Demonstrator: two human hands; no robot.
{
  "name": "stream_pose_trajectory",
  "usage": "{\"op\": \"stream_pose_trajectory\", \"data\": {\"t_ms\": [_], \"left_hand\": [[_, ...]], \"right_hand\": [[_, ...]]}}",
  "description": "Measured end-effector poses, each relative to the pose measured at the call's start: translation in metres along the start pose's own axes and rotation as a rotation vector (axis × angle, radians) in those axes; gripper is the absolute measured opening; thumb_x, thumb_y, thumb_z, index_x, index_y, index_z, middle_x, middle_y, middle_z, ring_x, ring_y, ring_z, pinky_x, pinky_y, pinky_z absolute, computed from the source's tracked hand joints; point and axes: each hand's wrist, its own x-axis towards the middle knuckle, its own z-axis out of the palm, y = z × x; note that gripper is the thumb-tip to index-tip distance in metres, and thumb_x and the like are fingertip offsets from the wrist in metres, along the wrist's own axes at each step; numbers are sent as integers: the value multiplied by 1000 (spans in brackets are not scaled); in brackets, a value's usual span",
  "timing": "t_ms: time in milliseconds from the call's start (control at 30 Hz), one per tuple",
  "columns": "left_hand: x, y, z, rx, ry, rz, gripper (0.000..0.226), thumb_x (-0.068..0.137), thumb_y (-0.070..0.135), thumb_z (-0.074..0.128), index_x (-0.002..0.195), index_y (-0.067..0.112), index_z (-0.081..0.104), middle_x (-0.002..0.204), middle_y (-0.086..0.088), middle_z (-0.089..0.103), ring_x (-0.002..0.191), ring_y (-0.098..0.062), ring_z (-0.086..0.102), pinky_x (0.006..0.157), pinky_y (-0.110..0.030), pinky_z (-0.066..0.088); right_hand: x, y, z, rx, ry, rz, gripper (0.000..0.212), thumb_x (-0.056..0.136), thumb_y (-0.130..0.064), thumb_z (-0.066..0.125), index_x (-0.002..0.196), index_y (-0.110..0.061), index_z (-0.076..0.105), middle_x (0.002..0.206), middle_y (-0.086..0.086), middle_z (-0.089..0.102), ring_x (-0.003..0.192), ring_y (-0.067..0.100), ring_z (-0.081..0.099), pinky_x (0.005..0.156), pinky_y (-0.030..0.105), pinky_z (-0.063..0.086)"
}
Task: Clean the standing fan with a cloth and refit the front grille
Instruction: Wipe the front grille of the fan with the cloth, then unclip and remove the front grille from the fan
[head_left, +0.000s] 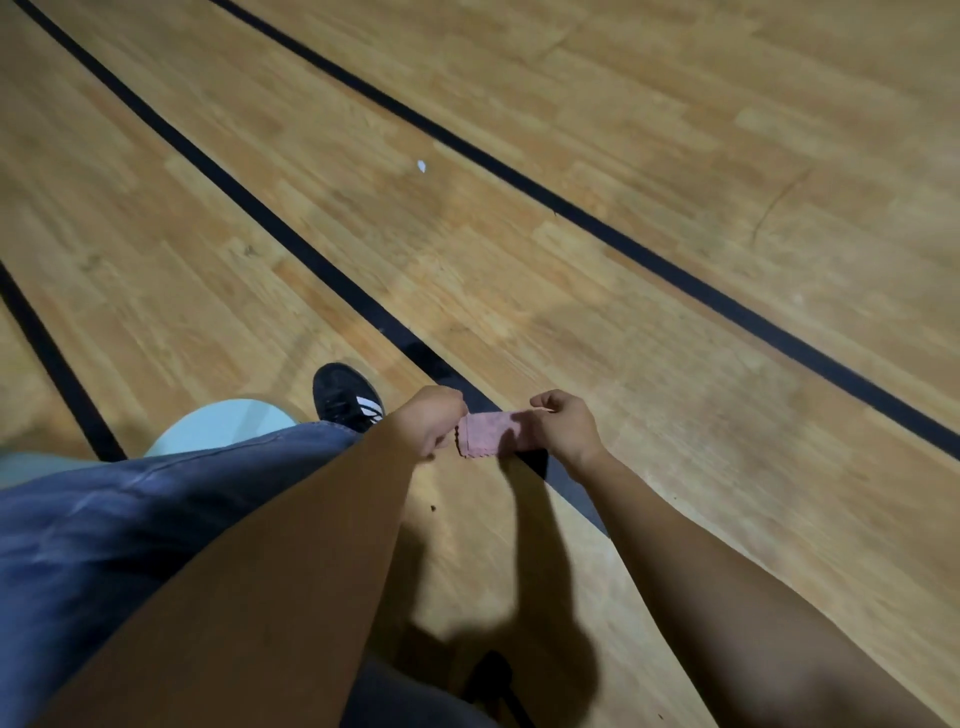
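Cloth (492, 434) is hanging stretched between both hands above the wooden floor (623, 156); left hand (434, 423) and right hand (563, 428) are each pinching one end. Fan is lying out of view. Risk: a loosening pinch is likely dropping it.

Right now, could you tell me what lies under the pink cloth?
Under the pink cloth, stretched between both hands, lies the wooden floor with a black line across it. The stretch of line right behind the cloth is covered.

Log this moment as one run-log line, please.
left hand: pinches pink cloth | right hand: pinches other end | cloth: stretched between hands above wooden floor | fan: not in view
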Motion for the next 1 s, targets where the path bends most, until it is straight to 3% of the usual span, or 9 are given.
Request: {"op": "stream_pose_trajectory", "data": {"t_ms": [67, 200, 267, 333, 667, 800, 1000], "left_hand": [[-18, 11, -15, -2, 29, 61, 26, 110, 15, 49, 131, 22, 63, 112, -5, 57, 105, -25, 55, 90, -39, 54], [-58, 33, -53, 3, 99, 248, 36, 109, 17, 54, 145, 13, 59, 126, -4, 58, 107, -21, 55, 96, -40, 52], [-83, 37, -77, -18, 132, 321, 42, 109, 16, 55, 152, 13, 55, 149, -7, 53, 125, -25, 53, 102, -39, 50], [-107, 39, -98, -63, 171, 391, 47, 109, 17, 56, 155, 16, 51, 157, -8, 50, 131, -25, 50, 109, -41, 49], [-241, 20, -216, -184, 408, 689, 50, 106, 25, 64, 154, 21, 51, 155, -7, 52, 140, -26, 52, 118, -50, 46], [-300, -1, -257, -229, 538, 772, 50, 106, 28, 64, 153, 22, 52, 156, -6, 50, 143, -22, 49, 118, -51, 46], [-401, -33, -299, -304, 660, 954, 44, 105, 18, 66, 148, 19, 59, 147, -1, 59, 133, -17, 59, 111, -46, 54]], "right_hand": [[-12, -25, 1, -36, -7, -70, 22, 99, 2, 51, 109, -8, 68, 105, 11, 68, 60, 9, 67, 53, 25, 54], [-38, -72, 6, -64, -21, -187, 18, 101, -5, 55, 107, -15, 68, 113, 6, 67, 100, 22, 62, 96, 44, 55], [-56, -100, 13, -59, -30, -237, 17, 103, -8, 56, 110, -17, 68, 120, 3, 67, 112, 22, 62, 106, 46, 52], [-71, -126, 22, -55, -35, -284, 18, 104, -10, 57, 114, -19, 68, 124, 1, 66, 120, 22, 61, 112, 46, 50], [-184, -265, 86, -22, -175, -647, 19, 104, -12, 58, 115, -22, 69, 109, -14, 66, 108, 8, 63, 109, 47, 53], [-235, -310, 109, 12, -233, -777, 23, 103, -10, 60, 123, -16, 70, 120, -6, 69, 117, 15, 64, 110, 48, 52], [-313, -366, 132, 43, -308, -1005, 24, 102, -13, 63, 123, -22, 69, 117, -8, 69, 113, 12, 65, 107, 49, 55]]}}
